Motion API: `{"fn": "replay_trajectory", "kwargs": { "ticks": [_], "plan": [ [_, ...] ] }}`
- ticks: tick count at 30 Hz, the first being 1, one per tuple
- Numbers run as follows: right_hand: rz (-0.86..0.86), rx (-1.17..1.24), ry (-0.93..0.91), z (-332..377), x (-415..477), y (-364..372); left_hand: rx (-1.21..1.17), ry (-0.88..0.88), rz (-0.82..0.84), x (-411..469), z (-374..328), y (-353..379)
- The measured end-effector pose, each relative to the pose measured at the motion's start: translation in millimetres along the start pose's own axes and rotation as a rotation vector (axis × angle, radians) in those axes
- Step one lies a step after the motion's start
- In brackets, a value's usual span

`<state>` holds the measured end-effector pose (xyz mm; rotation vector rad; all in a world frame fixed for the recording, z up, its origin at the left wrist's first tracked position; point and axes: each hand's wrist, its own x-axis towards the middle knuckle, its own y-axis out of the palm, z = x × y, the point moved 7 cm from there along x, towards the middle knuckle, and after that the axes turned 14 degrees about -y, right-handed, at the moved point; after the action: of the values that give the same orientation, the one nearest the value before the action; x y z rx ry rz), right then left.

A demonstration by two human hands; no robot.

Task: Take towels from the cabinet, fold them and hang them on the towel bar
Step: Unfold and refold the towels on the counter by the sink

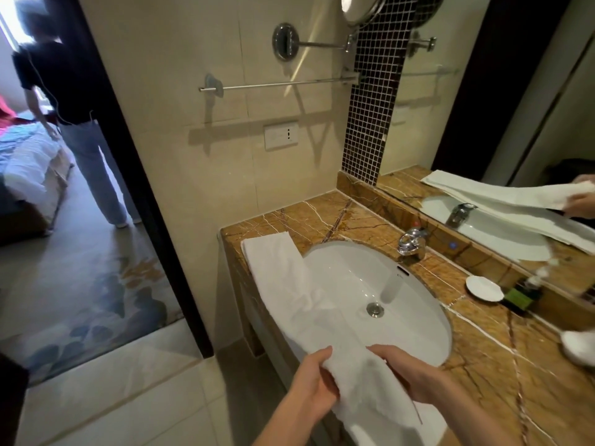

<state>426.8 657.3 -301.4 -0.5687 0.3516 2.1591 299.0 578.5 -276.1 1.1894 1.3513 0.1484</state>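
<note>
Both hands grip the near end of the white towel (289,284): the left hand (314,381) has its thumb over the edge and fingers curled beneath, and the right hand (415,375) has its fingers wrapped round the opposite edge. The towel is a long narrow strip running away from the fingers, over the left rim of the sink (428,304) onto the counter (483,355). It probably lies there so the stone supports it while the near end is lifted for another fold. The towel bar (283,82) hangs bare on the wall well beyond the fingertips. Right of the fingers stand a faucet (410,244), a soap dish (484,287) and a green bottle (520,299); above the bar a mirror arm (322,45) juts out and could crowd the hanging
</note>
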Motion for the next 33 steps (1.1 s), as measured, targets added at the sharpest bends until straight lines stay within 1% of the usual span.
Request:
{"fn": "replay_trajectory", "kwargs": {
  "ticks": [5, 8, 11, 14, 17, 20, 22, 26, 28, 30, 33],
  "plan": [
    [-0.014, -0.093, -0.016, -0.8, -9.7, -16.4, 0.007, 0.032, 0.016, -3.2, 11.2, 3.9],
    [-0.071, -0.132, -0.015, 1.9, -21.3, -27.3, 0.058, 0.043, 0.034, -2.9, 24.5, 1.9],
    [-0.115, -0.246, -0.036, 1.4, -25.9, -48.0, 0.15, 0.032, -0.019, 3.9, 44.1, -7.9],
    [-0.122, -0.349, -0.004, 0.3, -32.9, -63.7, 0.205, 0.042, -0.027, 14.0, 63.0, -10.8],
    [-0.138, -0.553, 0.02, -1.7, -38.7, -70.9, 0.224, 0.044, -0.031, 26.2, 78.5, -14.2],
    [-0.163, -0.751, 0.014, -9.5, -35.9, -77.5, 0.198, -0.022, -0.001, 38.2, 95.7, -17.5],
    [-0.177, -0.835, 0.009, -14.4, -36.4, -79.7, 0.211, -0.043, -0.006, 42.2, 103.0, -22.5],
    [-0.152, -0.855, 0.025, -26.2, -39.2, -79.2, 0.346, -0.007, -0.206, 41.8, 104.7, -42.6],
    [-0.156, -0.838, 0.004, -29.2, -40.2, -80.4, 0.335, 0.008, -0.196, 48.4, 106.8, -48.7],
    [-0.168, -0.869, -0.036, -29.8, -41.2, -81.2, 0.317, -0.027, -0.176, 47.8, 112.1, -44.6],
    [-0.249, -0.932, -0.063, -30.8, -42.5, -82.6, 0.309, -0.084, -0.207, 55.3, 118.3, -48.5]
  ]
}}
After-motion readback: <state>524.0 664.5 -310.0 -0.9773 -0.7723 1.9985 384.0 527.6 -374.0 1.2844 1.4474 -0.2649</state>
